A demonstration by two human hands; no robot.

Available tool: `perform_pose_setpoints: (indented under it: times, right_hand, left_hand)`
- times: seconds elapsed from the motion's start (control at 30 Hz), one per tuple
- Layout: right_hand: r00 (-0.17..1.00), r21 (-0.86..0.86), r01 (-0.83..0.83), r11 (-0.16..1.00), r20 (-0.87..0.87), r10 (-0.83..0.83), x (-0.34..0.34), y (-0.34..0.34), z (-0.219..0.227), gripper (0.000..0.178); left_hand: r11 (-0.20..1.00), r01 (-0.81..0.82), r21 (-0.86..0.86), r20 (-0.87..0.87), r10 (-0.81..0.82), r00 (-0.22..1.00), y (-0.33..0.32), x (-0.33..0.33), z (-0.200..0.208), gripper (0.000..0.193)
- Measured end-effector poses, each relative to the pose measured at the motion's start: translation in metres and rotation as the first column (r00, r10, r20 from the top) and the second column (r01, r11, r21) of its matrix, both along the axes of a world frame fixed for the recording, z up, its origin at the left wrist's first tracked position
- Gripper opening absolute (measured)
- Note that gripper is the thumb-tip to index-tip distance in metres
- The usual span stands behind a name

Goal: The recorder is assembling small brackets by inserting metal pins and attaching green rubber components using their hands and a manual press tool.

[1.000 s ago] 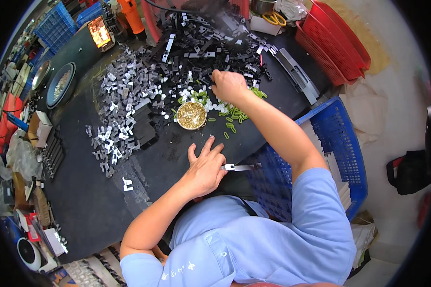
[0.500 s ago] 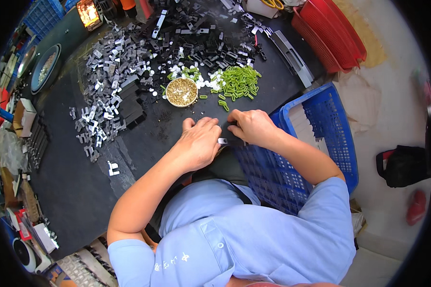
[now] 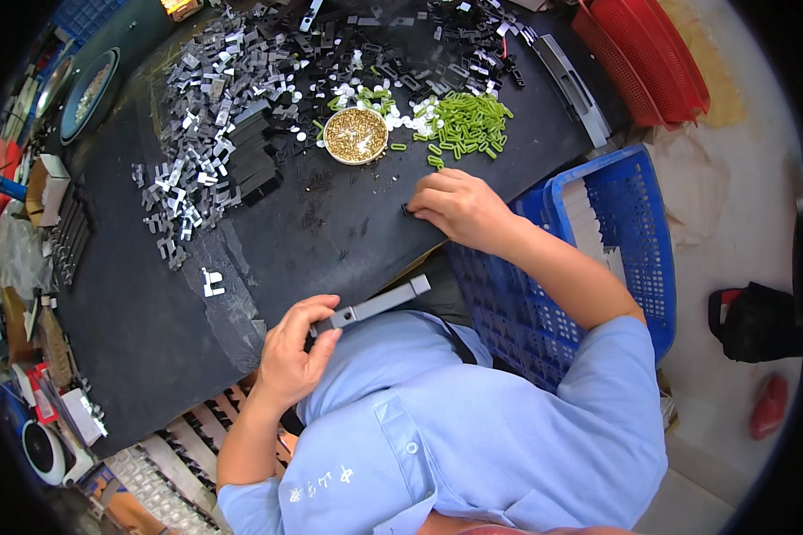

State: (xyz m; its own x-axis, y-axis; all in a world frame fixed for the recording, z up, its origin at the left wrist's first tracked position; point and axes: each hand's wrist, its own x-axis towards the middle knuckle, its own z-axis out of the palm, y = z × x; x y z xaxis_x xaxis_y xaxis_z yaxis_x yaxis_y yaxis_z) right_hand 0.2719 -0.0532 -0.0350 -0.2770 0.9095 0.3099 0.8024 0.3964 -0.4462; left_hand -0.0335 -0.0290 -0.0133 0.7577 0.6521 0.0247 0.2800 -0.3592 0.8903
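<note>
My left hand (image 3: 296, 352) is closed around one end of a long grey bar-shaped housing (image 3: 379, 305), fingers on top and thumb below. The bar sticks out to the right over my lap, in front of the table edge. My right hand (image 3: 462, 212) is pinched just above the table's near edge, with a small black piece (image 3: 407, 210) at its fingertips. Beyond it lie a pile of green oval rings (image 3: 473, 125) and a round dish of tiny gold-coloured pieces (image 3: 355, 135). White discs (image 3: 410, 120) are scattered between them.
Silver-grey clips (image 3: 196, 152) heap on the left of the black table (image 3: 303, 254), beside stacked black bars (image 3: 257, 160). A long grey slotted part (image 3: 567, 85) lies at the right edge. A blue crate (image 3: 638, 241) and red baskets (image 3: 638, 62) stand to the right.
My hands have moved apart. The left went down and left with the grey bar, now in plain view; the right shifted slightly up. The head view has also shifted a little.
</note>
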Motion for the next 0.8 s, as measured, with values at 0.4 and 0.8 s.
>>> perform_pose_setpoints:
  times: [0.4, 0.8]
  right_hand:
    - [0.995, 0.126, 0.088, 0.988, 0.033, -0.093, -0.019, -0.003, 0.002, 0.02]
    - [0.957, 0.135, -0.075, 0.988, -0.269, 0.11, -0.023, 0.004, 0.033, 0.06]
  left_hand:
    - [0.909, -0.351, 0.224, -0.014, 0.363, 0.932, 0.021, -0.002, -0.003, 0.017]
    - [0.893, -0.203, 0.401, 0.118, 0.17, 0.978, 0.033, 0.01, 0.003, 0.023]
